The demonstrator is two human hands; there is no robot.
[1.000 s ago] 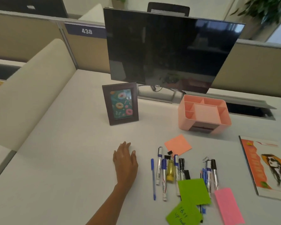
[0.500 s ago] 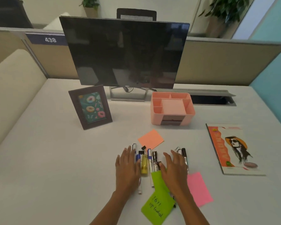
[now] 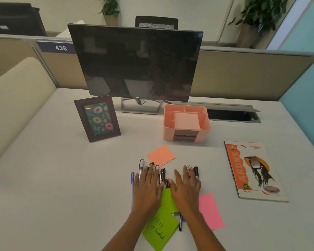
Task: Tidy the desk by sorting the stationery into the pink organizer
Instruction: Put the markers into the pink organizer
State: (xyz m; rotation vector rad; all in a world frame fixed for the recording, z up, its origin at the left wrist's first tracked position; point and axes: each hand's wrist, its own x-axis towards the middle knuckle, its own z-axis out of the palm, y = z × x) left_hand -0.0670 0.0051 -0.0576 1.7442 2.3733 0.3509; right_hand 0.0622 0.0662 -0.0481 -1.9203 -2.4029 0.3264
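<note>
Hands closer together than before: left hand (image 3: 147,190), right hand (image 3: 186,191), palms down, fingers straight, pressing pens (image 3: 163,173), near side of organizer (image 3: 168,133).

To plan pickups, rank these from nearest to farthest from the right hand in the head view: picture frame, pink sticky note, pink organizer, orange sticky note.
From the right hand:
1. pink sticky note, right beside the wrist.
2. orange sticky note, just ahead of the fingertips, slightly left.
3. pink organizer, farther back, straight ahead.
4. picture frame, back left.
</note>
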